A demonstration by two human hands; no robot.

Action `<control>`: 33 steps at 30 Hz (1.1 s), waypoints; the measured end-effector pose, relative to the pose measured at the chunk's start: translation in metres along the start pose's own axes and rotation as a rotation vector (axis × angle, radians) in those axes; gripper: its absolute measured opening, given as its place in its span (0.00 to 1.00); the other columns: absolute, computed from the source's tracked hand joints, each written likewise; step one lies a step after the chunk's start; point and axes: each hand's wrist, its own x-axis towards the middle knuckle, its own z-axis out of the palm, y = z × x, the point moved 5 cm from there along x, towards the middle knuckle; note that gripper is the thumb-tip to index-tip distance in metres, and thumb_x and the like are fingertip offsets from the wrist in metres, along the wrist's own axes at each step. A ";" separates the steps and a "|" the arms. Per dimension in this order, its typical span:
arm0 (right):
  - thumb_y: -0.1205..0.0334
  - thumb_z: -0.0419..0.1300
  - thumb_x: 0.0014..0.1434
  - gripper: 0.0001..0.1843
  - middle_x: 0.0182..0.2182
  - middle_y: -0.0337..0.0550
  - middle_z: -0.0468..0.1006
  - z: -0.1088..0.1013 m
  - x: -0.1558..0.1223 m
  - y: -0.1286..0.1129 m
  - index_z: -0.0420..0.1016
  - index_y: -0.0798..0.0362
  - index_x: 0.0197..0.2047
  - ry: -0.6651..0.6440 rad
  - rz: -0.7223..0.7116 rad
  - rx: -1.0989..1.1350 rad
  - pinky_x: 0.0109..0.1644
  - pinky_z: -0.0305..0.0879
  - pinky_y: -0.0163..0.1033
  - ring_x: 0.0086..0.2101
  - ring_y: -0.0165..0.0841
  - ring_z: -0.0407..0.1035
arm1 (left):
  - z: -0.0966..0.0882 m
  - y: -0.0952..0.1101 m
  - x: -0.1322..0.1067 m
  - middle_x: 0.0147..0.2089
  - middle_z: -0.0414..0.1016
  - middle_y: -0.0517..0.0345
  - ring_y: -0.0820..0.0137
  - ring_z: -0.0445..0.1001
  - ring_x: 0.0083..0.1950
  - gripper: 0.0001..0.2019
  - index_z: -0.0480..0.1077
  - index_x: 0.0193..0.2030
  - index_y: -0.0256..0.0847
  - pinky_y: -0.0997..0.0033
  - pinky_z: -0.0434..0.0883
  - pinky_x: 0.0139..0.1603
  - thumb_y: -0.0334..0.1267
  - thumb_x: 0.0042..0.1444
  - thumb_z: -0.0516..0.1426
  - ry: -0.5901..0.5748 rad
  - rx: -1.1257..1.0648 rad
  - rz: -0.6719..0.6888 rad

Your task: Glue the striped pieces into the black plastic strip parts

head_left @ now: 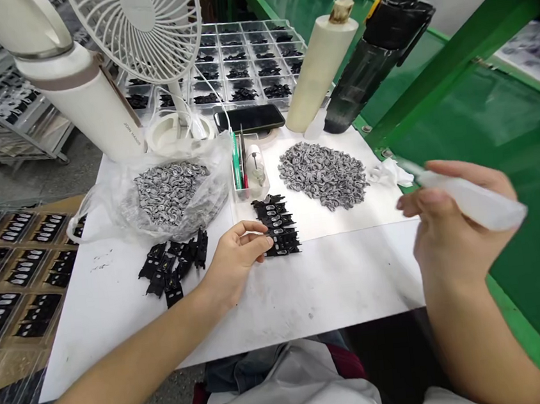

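Observation:
My left hand (239, 251) is at the middle of the table, thumb and index finger pinched at the left edge of a row of black plastic parts (279, 221). Several of these parts lie side by side, with small grey oval pieces on some of them. Raised at the right, my right hand (460, 220) is wrapped around a translucent white squeeze bottle (479, 200), tilted with its thin nozzle pointing up and left. Left of my left hand lies a loose heap of black plastic parts (173, 263). A pile of grey oval pieces (322, 174) is spread on white paper.
A plastic bag (218, 169) holds more grey pieces. Behind stand a white fan (140, 23), a flask (80, 100), a phone (249, 119), a tool box (250, 193), a cream cylinder (321, 71) and a black electric screwdriver (371, 63). Compartment trays (251, 27) stand at the back.

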 end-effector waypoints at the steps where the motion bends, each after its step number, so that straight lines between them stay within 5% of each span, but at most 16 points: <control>1: 0.53 0.61 0.48 0.14 0.20 0.35 0.67 0.010 -0.001 -0.013 0.73 0.51 0.37 -0.059 0.005 0.188 0.19 0.59 0.37 0.17 0.28 0.61 | 0.000 0.000 0.000 0.24 0.64 0.65 0.79 0.62 0.28 0.09 0.66 0.33 0.40 0.77 0.59 0.30 0.33 0.43 0.61 0.001 0.002 0.001; 4: 0.52 0.63 0.47 0.11 0.15 0.32 0.63 0.046 -0.008 -0.045 0.70 0.51 0.27 -0.331 0.062 0.544 0.12 0.44 0.33 0.11 0.23 0.52 | -0.001 0.000 0.000 0.24 0.65 0.65 0.78 0.62 0.28 0.10 0.66 0.33 0.40 0.77 0.60 0.29 0.33 0.42 0.61 0.003 0.010 0.000; 8: 0.47 0.59 0.49 0.15 0.16 0.34 0.63 0.072 -0.023 -0.057 0.67 0.50 0.25 -0.530 0.028 0.609 0.15 0.48 0.35 0.13 0.25 0.53 | -0.001 0.000 0.000 0.25 0.67 0.64 0.77 0.63 0.29 0.11 0.66 0.33 0.40 0.77 0.60 0.29 0.34 0.41 0.62 0.002 0.006 -0.002; 15: 0.46 0.57 0.51 0.15 0.21 0.40 0.69 0.074 -0.043 -0.041 0.70 0.49 0.27 -0.542 0.012 0.554 0.20 0.58 0.38 0.19 0.31 0.64 | -0.001 -0.001 0.001 0.25 0.67 0.64 0.78 0.64 0.28 0.11 0.66 0.33 0.40 0.77 0.60 0.30 0.34 0.42 0.62 -0.020 0.019 0.008; 20: 0.52 0.59 0.52 0.11 0.21 0.39 0.70 0.076 -0.045 -0.044 0.72 0.51 0.27 -0.563 -0.010 0.635 0.21 0.58 0.36 0.19 0.29 0.63 | -0.001 -0.002 0.001 0.25 0.67 0.64 0.76 0.65 0.29 0.12 0.66 0.34 0.41 0.76 0.61 0.32 0.36 0.43 0.62 -0.031 0.032 0.004; 27: 0.44 0.57 0.49 0.18 0.20 0.41 0.69 0.080 -0.048 -0.039 0.71 0.52 0.25 -0.595 0.063 0.515 0.20 0.61 0.38 0.19 0.31 0.64 | 0.000 -0.001 0.001 0.24 0.67 0.65 0.77 0.64 0.28 0.11 0.66 0.33 0.41 0.76 0.60 0.31 0.35 0.42 0.62 -0.019 0.022 0.004; 33: 0.46 0.57 0.50 0.16 0.20 0.41 0.69 0.079 -0.048 -0.040 0.71 0.51 0.26 -0.588 0.028 0.524 0.21 0.62 0.37 0.19 0.31 0.64 | 0.000 -0.001 0.001 0.24 0.67 0.65 0.77 0.65 0.28 0.11 0.66 0.33 0.41 0.76 0.60 0.31 0.35 0.42 0.62 -0.022 0.021 0.008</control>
